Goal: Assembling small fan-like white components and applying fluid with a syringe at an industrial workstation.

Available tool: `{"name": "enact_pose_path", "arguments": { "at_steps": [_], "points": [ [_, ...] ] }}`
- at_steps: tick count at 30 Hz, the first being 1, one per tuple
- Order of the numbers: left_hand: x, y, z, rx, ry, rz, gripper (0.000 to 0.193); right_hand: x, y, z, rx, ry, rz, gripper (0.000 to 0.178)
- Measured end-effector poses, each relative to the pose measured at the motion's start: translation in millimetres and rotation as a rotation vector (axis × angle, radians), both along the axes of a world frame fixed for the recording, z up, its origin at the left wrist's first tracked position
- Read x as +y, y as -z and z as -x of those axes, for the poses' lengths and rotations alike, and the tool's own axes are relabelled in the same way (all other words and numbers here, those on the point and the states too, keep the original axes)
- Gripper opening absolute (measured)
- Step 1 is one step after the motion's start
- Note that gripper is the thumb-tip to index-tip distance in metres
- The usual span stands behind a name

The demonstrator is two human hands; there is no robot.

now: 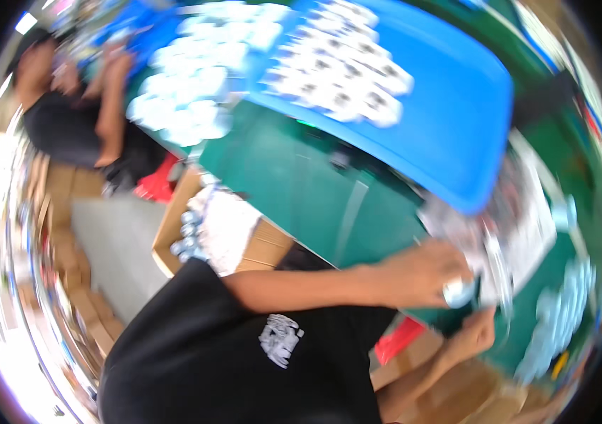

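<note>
My left hand [425,274] is closed around a small round part [458,292], pale blue and white, at the right side of the green table [266,166]. Its shape is smeared by motion. Just below it, close to the table's near edge, my right hand [477,333] is curled shut. Whatever it holds, if anything, does not show clearly. Beyond my hands lies a clear plastic bag [449,218] with dark and reddish contents that I cannot make out.
A blue tray [467,152] carries rows of white parts with dark centres. Pale blue parts [184,92] crowd beside it, others [559,321] at the right. A cardboard box [167,244] stands left of the table. Another person in black [68,127] works at the far left.
</note>
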State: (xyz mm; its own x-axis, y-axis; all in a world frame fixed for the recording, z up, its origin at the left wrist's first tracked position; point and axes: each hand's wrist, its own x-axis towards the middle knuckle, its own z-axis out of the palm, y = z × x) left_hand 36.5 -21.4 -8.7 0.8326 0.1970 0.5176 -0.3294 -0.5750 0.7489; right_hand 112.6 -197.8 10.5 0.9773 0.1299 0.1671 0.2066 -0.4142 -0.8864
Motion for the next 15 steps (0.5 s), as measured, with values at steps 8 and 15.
{"name": "enact_pose_path", "arguments": {
  "at_steps": [8,15],
  "points": [
    [13,-24,29,0.000,0.113,0.128,0.043,10,21,-1,-0.063,-0.171,0.072,0.052],
    [158,-114,131,0.053,-0.720,-0.034,0.073,15,-8,14,-0.255,-0.125,0.306,0.048]
  ]
}}
